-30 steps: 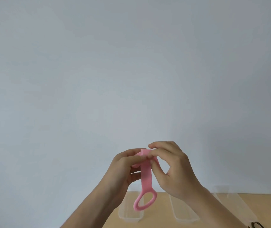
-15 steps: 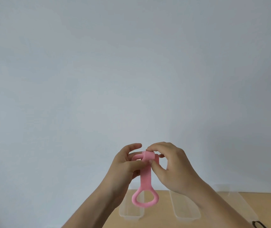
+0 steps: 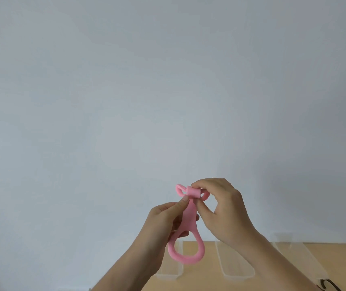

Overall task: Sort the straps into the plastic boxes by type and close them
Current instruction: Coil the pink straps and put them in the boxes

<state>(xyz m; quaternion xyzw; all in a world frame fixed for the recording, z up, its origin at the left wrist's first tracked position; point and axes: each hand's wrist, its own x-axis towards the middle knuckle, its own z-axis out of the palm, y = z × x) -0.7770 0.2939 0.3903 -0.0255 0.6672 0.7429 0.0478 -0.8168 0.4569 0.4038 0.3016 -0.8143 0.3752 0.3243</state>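
Pinching the pink strap [image 3: 188, 220], my left hand [image 3: 163, 222] grips its band and my right hand [image 3: 224, 208] curls round its rolled top, above the plastic boxes [image 3: 238, 274]. This strap is not yet boxed; sorting and closing seem left.

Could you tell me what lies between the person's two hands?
In the head view, only the pink strap, pinched near its top by the left hand and the right hand.
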